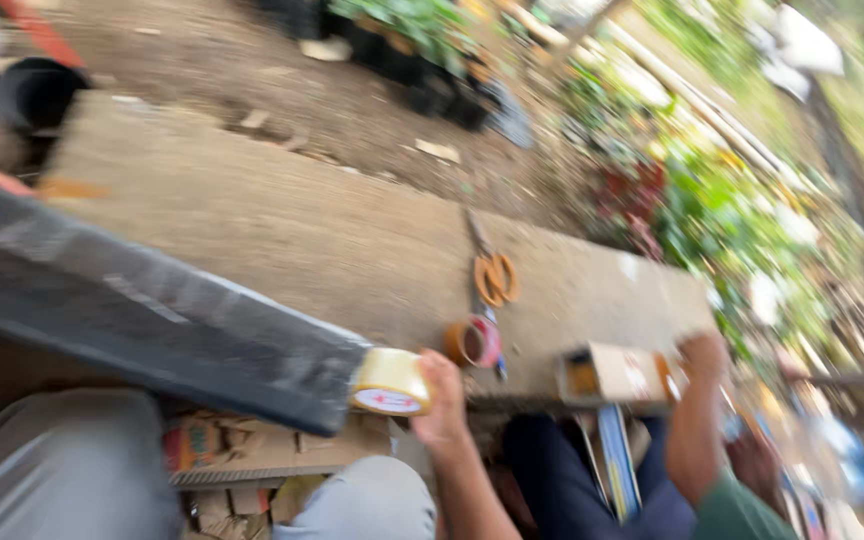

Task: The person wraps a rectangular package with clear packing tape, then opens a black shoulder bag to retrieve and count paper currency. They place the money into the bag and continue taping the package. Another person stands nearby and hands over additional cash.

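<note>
blurred view, tilted, looking down across a long wooden desk set outdoors on bare earth.

left hand at the near edge of the desk, fingers curled around a roll of pale yellowish tape, holding it by its side. tape roll pressed against the end of a long black wrapped bundle, touching it. bundle lying slantwise along the near edge, running away toward the left end of the desk.

right hand further along the near edge toward the right end, resting on a small cardboard box. fingers there mostly hidden behind the box and smeared by motion; cannot tell whether closed on it or only laid against it. green sleeve low on that arm.

between the two hands, just in from the near edge: a second roll of tape with a reddish-orange core, standing apart from the held roll. just beyond it, scissors with orange handles, blades pointing toward the far edge. something thin and blue beside the second roll, too blurred to name.

below the near edge: grey trouser legs, torn cardboard scraps, flat printed sheets standing upright under the box.

beyond the far edge: dirt ground, black plant pots with green plants, leafy growth and bamboo poles past the right end. dark round pot at the far left corner.
</note>
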